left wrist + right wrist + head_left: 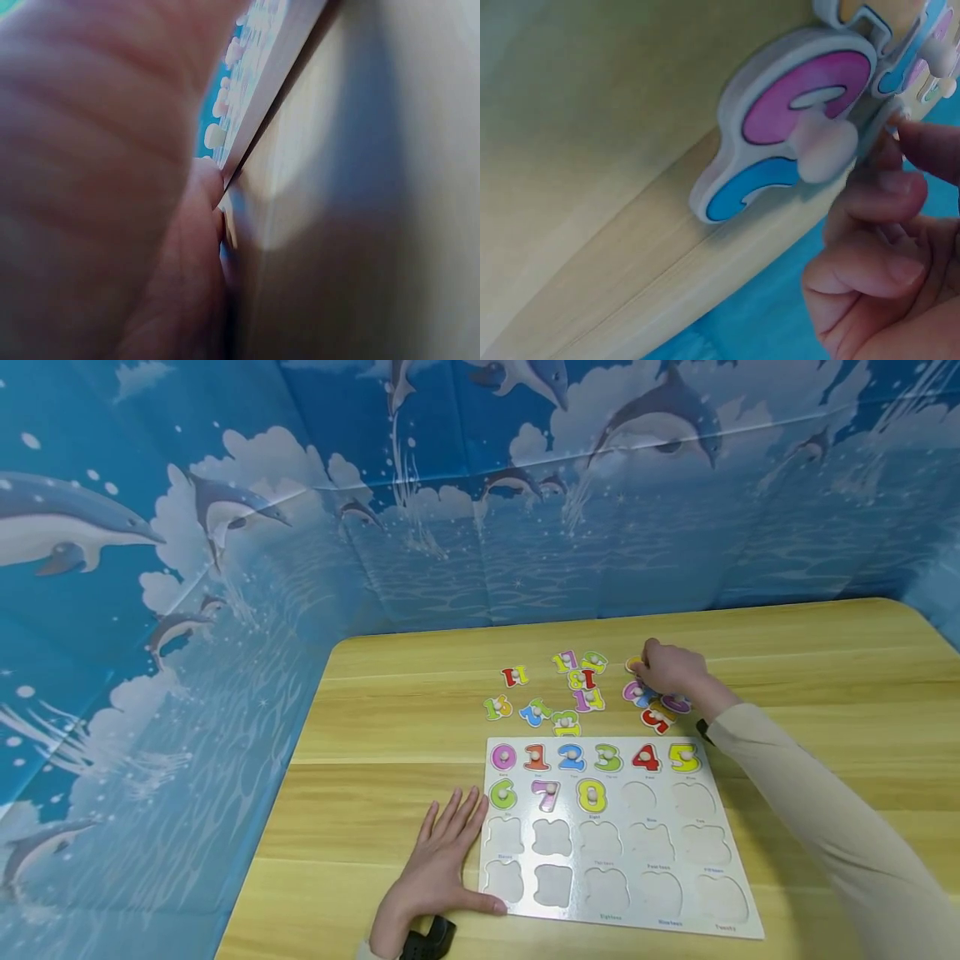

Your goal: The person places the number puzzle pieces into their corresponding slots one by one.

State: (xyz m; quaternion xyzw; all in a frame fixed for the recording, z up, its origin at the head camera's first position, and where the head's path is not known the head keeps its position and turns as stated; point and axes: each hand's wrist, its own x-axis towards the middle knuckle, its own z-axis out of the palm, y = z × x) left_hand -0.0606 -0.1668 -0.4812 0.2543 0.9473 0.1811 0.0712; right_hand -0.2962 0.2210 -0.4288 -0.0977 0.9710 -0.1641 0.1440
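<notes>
A white number puzzle board (517, 852) lies on the table, with knobbed pieces 0 to 8 seated in its upper rows and bare recesses below. My left hand (442, 860) rests at the board's left edge, fingers spread and straight, thumb at the near left corner. Beyond the board's far right corner, my right hand (673, 670) pinches a yellow-orange number puzzle piece (633, 666) between thumb and finger; its number is mostly hidden. Right beside those fingers, in the right wrist view, lies a pink and blue piece (810, 82) with a pale round knob.
Loose number pieces lie behind the board: a red and yellow 11 (515, 676), a blue and yellow 12 (536, 712) and several others in a middle cluster. A red piece (657, 719) lies below the right hand. A dolphin-print cloth (525, 568) hangs behind the wooden table (375, 735).
</notes>
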